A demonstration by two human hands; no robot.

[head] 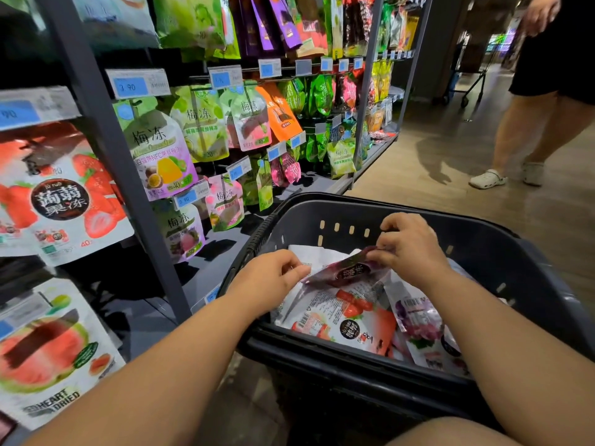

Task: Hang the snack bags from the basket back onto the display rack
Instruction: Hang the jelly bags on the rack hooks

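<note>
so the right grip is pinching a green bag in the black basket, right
No: the bag that the right grip pinches is purple, not green. The head view shows it in the black basket.

bright overhead light | edges warped, blurry | glare on packs

3.90 on price tag, HEART DRIED on watermelon bag
</note>
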